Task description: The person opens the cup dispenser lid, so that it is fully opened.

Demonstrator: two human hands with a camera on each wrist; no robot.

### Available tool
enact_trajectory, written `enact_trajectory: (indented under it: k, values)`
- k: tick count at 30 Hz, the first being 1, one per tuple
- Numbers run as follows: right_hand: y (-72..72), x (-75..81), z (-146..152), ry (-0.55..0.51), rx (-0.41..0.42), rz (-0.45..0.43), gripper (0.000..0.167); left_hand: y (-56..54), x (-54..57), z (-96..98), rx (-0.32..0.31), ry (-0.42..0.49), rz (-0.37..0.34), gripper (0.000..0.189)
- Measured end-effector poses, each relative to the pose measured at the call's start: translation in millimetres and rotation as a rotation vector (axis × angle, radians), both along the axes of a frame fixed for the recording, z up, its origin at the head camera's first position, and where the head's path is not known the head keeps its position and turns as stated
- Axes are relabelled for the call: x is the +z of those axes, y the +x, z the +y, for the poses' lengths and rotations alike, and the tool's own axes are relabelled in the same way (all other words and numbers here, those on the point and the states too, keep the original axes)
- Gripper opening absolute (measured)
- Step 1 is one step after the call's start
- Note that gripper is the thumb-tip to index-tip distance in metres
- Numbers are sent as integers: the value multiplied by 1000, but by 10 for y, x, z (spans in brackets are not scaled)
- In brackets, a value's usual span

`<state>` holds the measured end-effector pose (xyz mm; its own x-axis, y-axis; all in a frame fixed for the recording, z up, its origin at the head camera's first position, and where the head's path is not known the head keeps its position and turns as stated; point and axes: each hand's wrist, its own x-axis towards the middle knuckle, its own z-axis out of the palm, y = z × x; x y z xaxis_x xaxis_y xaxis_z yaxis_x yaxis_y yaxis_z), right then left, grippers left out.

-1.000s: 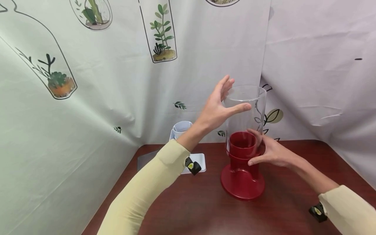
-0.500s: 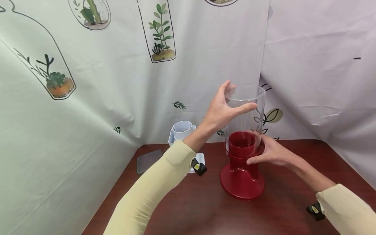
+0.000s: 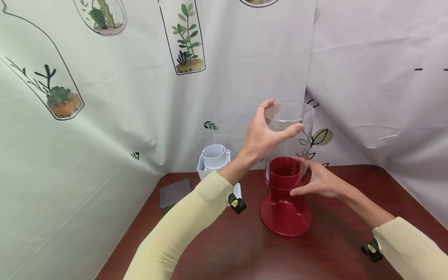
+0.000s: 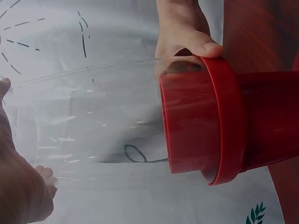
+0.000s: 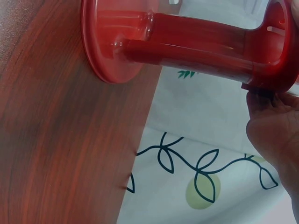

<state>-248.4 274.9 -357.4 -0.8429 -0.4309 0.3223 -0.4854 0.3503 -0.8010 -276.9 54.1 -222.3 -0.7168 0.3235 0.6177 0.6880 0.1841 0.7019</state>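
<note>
A clear cylinder (image 3: 292,136), open at the top, stands upright on a red plastic stand (image 3: 285,219) with a wide round foot. Its lower end surrounds the stand's inner cup (image 4: 191,123) and meets the red collar (image 4: 226,121). My left hand (image 3: 260,134) holds the cylinder near its upper rim, thumb on the near side and fingers around the far left. Lower down, my right hand (image 3: 323,181) grips the stand at the collar from the right, thumb in front and fingers behind. The right wrist view shows the stand's grooved column (image 5: 196,44) beside that hand.
Behind my left forearm stand a white container with a round cup (image 3: 214,155) and a white flat piece (image 3: 238,191). A dark grey flat piece (image 3: 175,191) lies at the table's left side. Patterned curtain (image 3: 227,77) hangs close behind the reddish-brown table (image 3: 224,249).
My left hand has closed in from beside the cylinder's rim to holding it. The right hand keeps its place at the collar. The head view has turned slightly right.
</note>
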Motion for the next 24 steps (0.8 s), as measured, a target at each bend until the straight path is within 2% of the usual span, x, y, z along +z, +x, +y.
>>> enact_trajectory:
  k: [6, 16, 20, 24]
  values:
    - [8, 17, -19, 5, -4, 0, 81, 13, 12, -17, -7, 0, 14, 97]
    - [46, 8, -26, 16, -24, -1, 79, -33, 35, -17, -53, 64, -60, 93]
    - [50, 3, -23, 15, -26, 1, 78, -31, 20, -31, -73, 75, -58, 93]
    - [42, -2, -20, 12, -14, 17, 77, -24, -11, -53, -87, 84, -20, 92]
